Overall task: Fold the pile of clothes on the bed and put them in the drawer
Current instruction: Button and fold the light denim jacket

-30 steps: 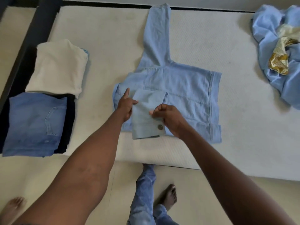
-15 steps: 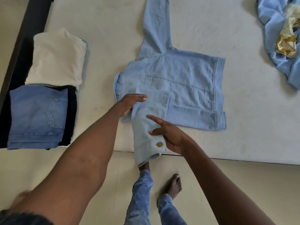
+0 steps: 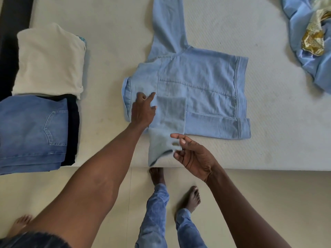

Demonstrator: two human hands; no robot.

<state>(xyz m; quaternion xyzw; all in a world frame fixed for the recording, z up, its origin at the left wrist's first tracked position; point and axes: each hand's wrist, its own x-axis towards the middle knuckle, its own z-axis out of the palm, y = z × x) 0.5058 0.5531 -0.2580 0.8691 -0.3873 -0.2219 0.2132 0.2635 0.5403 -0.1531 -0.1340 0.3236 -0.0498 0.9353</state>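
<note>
Cream quilted bed point(image 3: 223, 29) fills the upper part of the head camera's view, with pale floor tiles point(image 3: 268, 203) below its near edge. Near the middle of the bed lies a light blue denim jacket point(image 3: 197, 83), spread flat, its hem band toward the right. One sleeve point(image 3: 167, 24) stretches straight up and out of the top of the view. The other sleeve point(image 3: 168, 120) is folded down over the jacket's left part, and its cuff point(image 3: 159, 149) reaches the near edge of the bed; the cuff is blurred. The person's left hand point(image 3: 143, 111) rests flat on the jacket beside the folded sleeve, fingers fairly straight and spread, with nothing held in its grip. The right hand point(image 3: 193, 154) is at the cuff, palm up, fingers loosely curved; whether its grip pinches the cuff or only touches it cannot be told, because of the blur. At the left side of the bed sits a folded cream garment point(image 3: 48, 61), and just nearer the camera a folded pair of blue jeans point(image 3: 30, 133) lies on top of a dark folded garment point(image 3: 72, 129). At the upper right corner lies a crumpled heap of light blue cloth point(image 3: 304, 24) with a gold patterned piece point(image 3: 315, 40) in it. Below, the person's bare feet point(image 3: 191, 197) and blue jean legs point(image 3: 155, 217) stand on the floor.
</note>
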